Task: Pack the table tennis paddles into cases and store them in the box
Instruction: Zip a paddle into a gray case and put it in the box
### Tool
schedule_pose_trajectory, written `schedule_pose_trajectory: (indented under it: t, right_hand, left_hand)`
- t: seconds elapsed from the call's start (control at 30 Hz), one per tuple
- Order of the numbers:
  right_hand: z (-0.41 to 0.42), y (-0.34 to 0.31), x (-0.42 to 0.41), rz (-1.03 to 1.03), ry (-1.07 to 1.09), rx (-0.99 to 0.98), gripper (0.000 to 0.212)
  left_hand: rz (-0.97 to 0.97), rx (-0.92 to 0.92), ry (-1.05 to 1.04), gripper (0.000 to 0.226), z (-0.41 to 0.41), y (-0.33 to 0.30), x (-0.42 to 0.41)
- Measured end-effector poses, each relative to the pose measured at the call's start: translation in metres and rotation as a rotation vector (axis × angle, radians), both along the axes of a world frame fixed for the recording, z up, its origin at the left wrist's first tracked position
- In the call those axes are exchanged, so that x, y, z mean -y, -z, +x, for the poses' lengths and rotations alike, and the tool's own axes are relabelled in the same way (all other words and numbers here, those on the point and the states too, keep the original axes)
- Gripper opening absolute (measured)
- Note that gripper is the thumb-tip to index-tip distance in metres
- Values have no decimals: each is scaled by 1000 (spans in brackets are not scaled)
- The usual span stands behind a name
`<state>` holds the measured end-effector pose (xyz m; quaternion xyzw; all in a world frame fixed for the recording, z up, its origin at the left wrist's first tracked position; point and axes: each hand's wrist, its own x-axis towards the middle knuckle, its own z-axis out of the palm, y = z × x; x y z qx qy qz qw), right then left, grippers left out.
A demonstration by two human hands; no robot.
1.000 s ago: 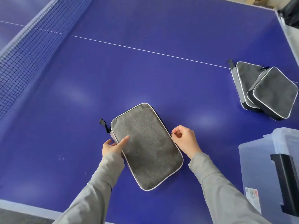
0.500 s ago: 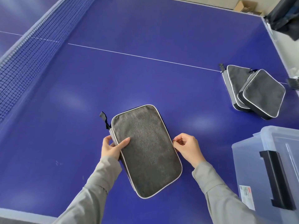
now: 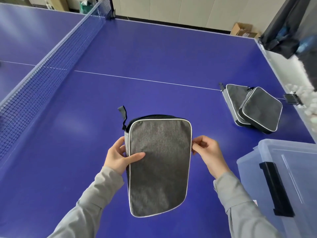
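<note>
A grey paddle case (image 3: pixel 158 162) with white piping and a black loop at its top left corner is lifted off the blue table, face towards me. My left hand (image 3: pixel 120 156) grips its left edge, thumb across the front. My right hand (image 3: pixel 206 152) pinches the right edge of the case with fingertips. Two more grey cases (image 3: pixel 253 107) lie overlapping at the right, on the table. A clear plastic box (image 3: pixel 291 177) with its lid on and a black latch sits at the lower right. No paddle is visible.
The net (image 3: pixel 44 73) runs along the left side of the blue table (image 3: pixel 154 57). A black bag (image 3: pixel 291 26) hangs past the table's right edge, white balls below it. Cardboard boxes (image 3: pixel 243 30) stand on the floor beyond the far edge.
The case has been raised from lying on the table and turned straight in both hands. The head camera has tilted up, showing the far wall and more of the net.
</note>
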<state>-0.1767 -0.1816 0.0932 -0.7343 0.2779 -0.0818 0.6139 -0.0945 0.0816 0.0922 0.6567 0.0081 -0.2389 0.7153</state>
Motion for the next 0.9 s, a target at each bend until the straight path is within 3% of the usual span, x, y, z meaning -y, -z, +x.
schedule_pose_trajectory:
  t: [0.27, 0.4, 0.57, 0.9]
  right_hand:
    - [0, -63, 10, -44, 19, 153, 18]
    - [-2, -77, 1, -160, -16, 142, 19]
    - [-5, -85, -12, -297, -24, 172, 17]
    - [-3, -100, -50, -430, -102, 298, 18]
  left_hand:
    - [82, 215, 205, 55, 3, -44, -4]
    - [144, 300, 239, 54, 5, -57, -6]
    - [368, 472, 321, 51, 12, -67, -2]
    - [655, 565, 447, 57, 12, -73, 9]
